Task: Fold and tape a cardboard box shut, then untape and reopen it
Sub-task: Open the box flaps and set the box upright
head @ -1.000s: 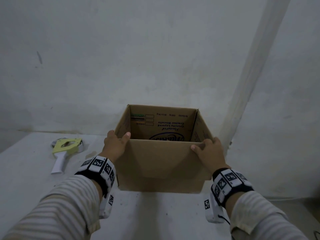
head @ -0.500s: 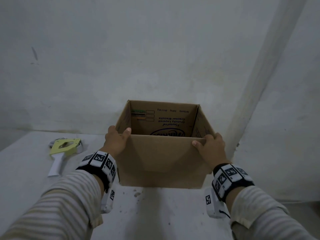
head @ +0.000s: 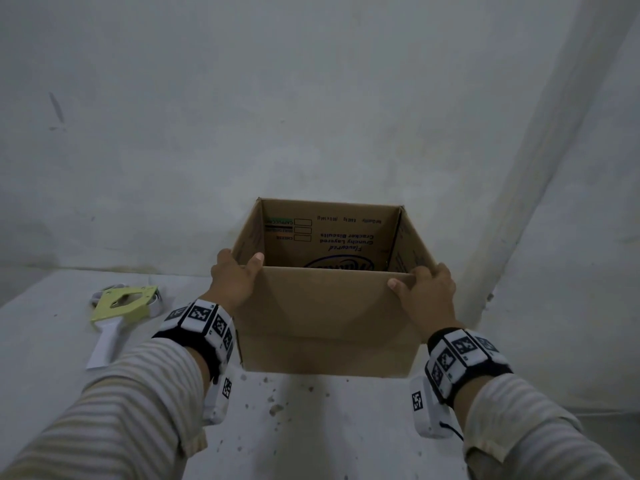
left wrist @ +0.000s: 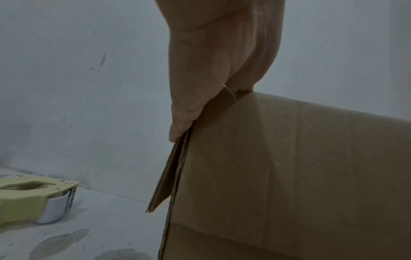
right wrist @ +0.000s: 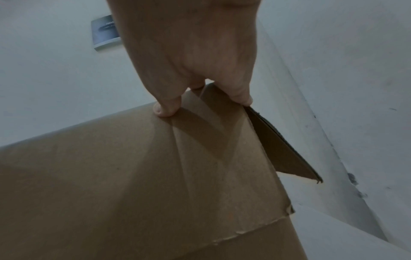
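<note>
The brown cardboard box (head: 329,317) stands open-topped on the white table, upside-down print showing on its far inner wall. My left hand (head: 235,278) grips its near left top corner, thumb over the front rim; the left wrist view has this hand (left wrist: 213,70) pinching a folded-down side flap against the box (left wrist: 289,167). My right hand (head: 426,292) grips the near right top corner. In the right wrist view that hand (right wrist: 191,52) has its thumb on the box's (right wrist: 133,176) front face and fingers on the right flap.
A yellow-and-white tape dispenser (head: 121,306) lies on the table (head: 311,427) left of the box, also in the left wrist view as the dispenser (left wrist: 33,198). A white wall (head: 311,98) stands close behind the box, with a pillar (head: 519,168) at the right.
The box has shifted slightly away from me, uncovering dark spots on the table in front of it. Both hands keep the same grip on its corners.
</note>
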Motion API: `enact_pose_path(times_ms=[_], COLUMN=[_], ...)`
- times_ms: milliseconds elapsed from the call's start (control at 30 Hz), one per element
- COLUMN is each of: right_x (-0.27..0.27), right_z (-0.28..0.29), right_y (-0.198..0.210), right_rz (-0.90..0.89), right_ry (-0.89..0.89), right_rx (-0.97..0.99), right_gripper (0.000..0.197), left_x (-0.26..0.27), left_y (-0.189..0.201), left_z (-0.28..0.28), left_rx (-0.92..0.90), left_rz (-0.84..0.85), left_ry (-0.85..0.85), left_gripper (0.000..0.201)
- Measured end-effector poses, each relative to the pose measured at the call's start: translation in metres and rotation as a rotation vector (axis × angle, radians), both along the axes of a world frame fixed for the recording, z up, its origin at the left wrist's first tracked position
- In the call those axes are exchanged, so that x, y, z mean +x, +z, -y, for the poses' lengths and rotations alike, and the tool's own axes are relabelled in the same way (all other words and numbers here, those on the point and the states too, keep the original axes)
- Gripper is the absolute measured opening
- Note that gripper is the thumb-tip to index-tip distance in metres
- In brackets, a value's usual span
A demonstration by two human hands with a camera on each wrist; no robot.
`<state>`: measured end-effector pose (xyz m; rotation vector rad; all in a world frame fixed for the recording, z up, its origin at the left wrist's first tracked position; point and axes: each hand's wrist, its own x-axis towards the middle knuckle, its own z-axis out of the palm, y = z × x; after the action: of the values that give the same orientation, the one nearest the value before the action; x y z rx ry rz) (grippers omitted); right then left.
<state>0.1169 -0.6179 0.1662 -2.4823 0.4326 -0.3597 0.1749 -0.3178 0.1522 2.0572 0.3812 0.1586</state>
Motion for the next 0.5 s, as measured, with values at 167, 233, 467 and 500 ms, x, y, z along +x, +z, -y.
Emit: enact_pose_path(times_ms=[167,233,467,500], right_x=[0.003,0.003,-0.004,-0.005], right_z=[-0.003,-0.001,0.003,0.003], right_y=[-0.005,-0.004,0.003,0.004], right_rz=[0.022,0.015,-0.107,-0.135], right_ry=[-0.016,-0.012,0.03,0.03], right_rx=[-0.023,-0.025,-0.057,-0.086], right_gripper=[0.052,0.052,0.063,0.065], left_x=[0.004,0.002,-0.01,-0.014], left_y=[-0.002,0.0,0.01,0.013], left_z=[-0.002,-0.001,-0.004,-0.004], left_rx=[0.018,0.021,0.185,0.275], left_rz=[-0.017,-0.021,-0.077,-0.096], left_ry=[0.006,0.004,-0.037,-0.027], left_gripper=[0.076,0.075,0.084,0.083])
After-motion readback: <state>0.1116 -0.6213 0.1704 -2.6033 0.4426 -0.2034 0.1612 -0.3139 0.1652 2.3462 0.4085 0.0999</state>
